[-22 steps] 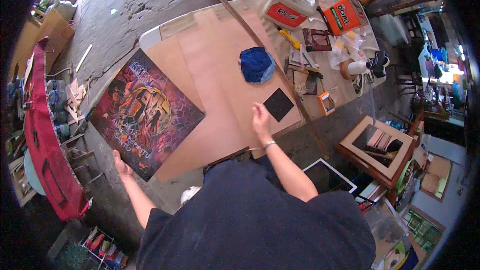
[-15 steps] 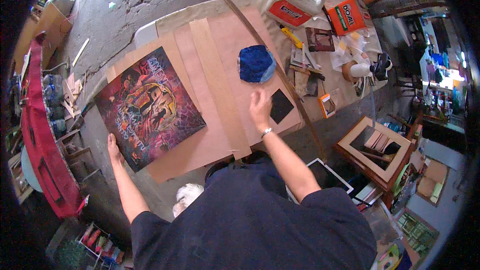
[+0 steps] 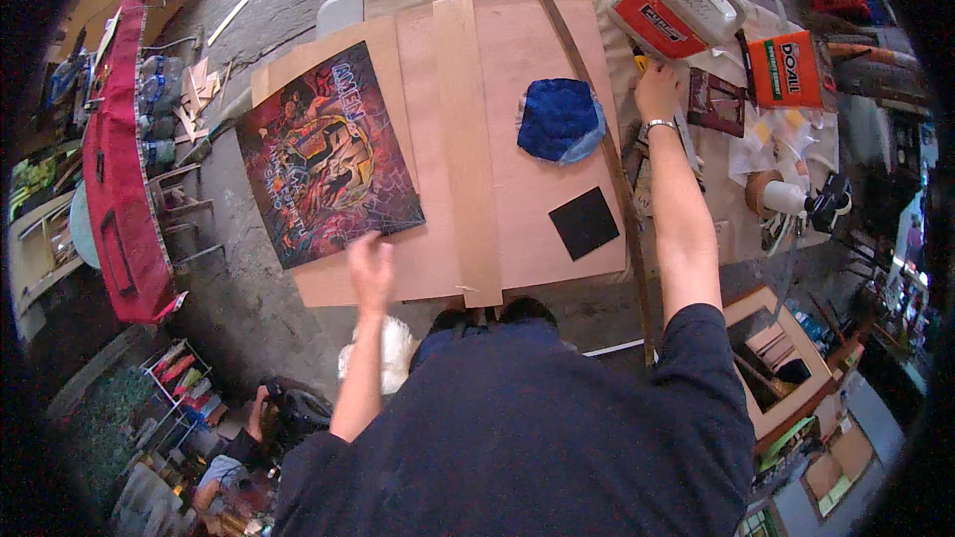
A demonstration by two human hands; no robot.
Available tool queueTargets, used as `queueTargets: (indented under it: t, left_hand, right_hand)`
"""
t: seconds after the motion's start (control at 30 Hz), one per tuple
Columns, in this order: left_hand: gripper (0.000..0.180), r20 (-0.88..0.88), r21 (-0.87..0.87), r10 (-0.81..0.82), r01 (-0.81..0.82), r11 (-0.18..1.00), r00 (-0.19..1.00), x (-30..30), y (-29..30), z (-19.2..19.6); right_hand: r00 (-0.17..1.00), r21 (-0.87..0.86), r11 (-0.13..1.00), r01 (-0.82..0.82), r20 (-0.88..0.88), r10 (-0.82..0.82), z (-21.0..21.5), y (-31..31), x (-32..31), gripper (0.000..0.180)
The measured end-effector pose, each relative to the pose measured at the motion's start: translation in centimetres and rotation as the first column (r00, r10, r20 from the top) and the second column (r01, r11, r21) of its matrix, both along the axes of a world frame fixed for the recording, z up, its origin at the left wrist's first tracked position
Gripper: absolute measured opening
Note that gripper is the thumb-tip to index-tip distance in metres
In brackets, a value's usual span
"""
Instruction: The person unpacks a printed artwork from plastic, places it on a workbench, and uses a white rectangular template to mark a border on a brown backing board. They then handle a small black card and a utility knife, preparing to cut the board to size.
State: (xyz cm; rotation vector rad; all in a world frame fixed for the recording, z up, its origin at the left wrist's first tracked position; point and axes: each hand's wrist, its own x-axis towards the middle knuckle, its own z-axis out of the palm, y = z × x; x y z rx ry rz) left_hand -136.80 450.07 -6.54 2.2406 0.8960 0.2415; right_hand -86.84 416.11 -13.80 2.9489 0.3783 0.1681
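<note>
A dark printed picture panel (image 3: pixel 333 154) with red and orange artwork lies tilted on the left of a large pinkish board (image 3: pixel 527 40). My left hand (image 3: pixel 370 273) is at the panel's lower edge, slightly blurred, its fingers loosely extended and holding nothing. Past the board's right edge, my right hand (image 3: pixel 659 94) closes over a yellow utility knife (image 3: pixel 640 62); only one yellow end shows, the rest is under my fingers. On the board's right side lie a crumpled blue cloth (image 3: pixel 560 121) and a black square sheet (image 3: pixel 584 224).
A long wooden strip (image 3: pixel 569 35) runs along the board's right edge. Behind my right hand stand a white jug (image 3: pixel 676 5) with a red cap and an orange box (image 3: pixel 789 70). A white bottle (image 3: pixel 786 197) is farther right. Below it leans a picture frame (image 3: pixel 811 358).
My left hand has let go of the panel's left edge and moved right; the panel now lies flat on the board. My right hand has gone from beside the black square to the yellow knife.
</note>
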Motion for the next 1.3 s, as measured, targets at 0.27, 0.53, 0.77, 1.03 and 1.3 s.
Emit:
queueTargets:
  t: [0.27,0.53,0.77,1.03,1.3]
  left_hand:
    - [0.091,-0.260,0.047,-0.020,0.033,0.998,0.965,7.0,-14.7,-2.5]
    - [0.102,-0.213,0.127,0.097,-0.070,0.989,0.972,9.0,-18.3,-4.2]
    - [0.101,-0.184,0.129,0.092,-0.069,0.989,0.979,12.1,-20.2,-4.2]
    - [0.102,-0.227,0.113,0.088,-0.064,0.992,0.970,10.8,-21.1,-3.1]
    - [0.099,-0.145,0.160,-0.428,0.448,0.880,0.892,14.7,-24.1,-1.8]
  right_hand:
    - [0.982,0.181,0.983,-0.019,-0.180,0.052,3.6,1.2,0.4,0.042]
    - [0.885,0.772,0.635,0.029,-0.315,0.342,11.1,-0.4,-12.5,0.030]
    - [0.903,0.741,0.670,-0.044,-0.257,0.344,6.8,1.4,-18.0,0.044]
    - [0.975,0.598,0.798,-0.068,-0.128,0.179,3.5,6.6,-13.1,0.053]
    - [0.935,0.390,0.910,-0.138,-0.253,0.249,2.6,5.9,-8.8,0.021]
